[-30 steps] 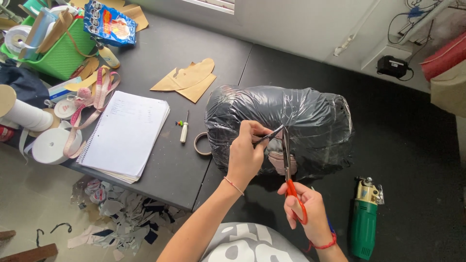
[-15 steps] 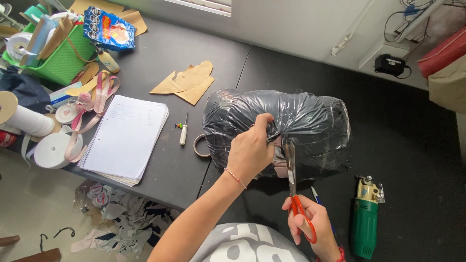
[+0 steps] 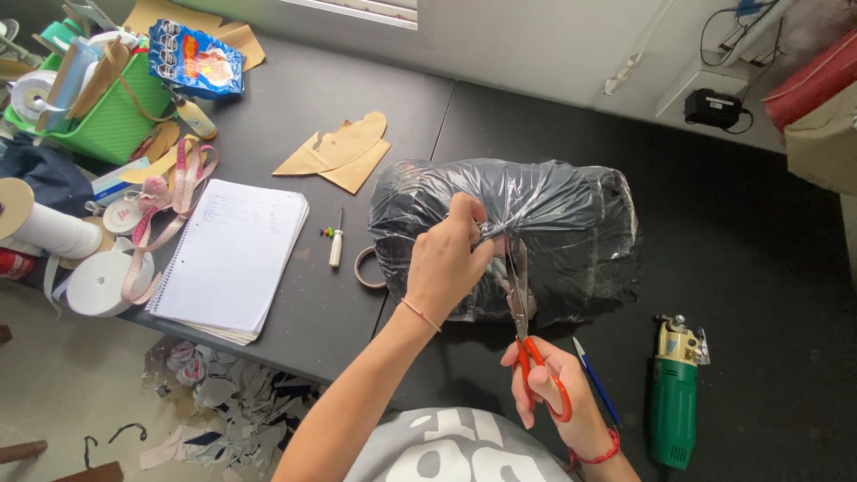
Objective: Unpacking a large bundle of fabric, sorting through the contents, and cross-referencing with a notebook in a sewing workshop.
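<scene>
Scissors [image 3: 518,295] (right hand [image 3: 558,393]) at bundle [image 3: 553,232].

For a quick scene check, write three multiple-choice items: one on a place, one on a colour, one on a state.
1. Where does the spiral notebook lie?
A. left of the black plastic bundle
B. on top of it
C. on the floor

2. What colour are the scissors' handles?
A. blue
B. red-orange
C. white

3. What is the left hand doing?
A. resting flat on the table
B. pinching the bundle's plastic
C. holding a pen

A: it lies on the table left of the bundle. B: the loops in the right hand are red-orange. B: its fingers grip the gathered plastic.
</scene>
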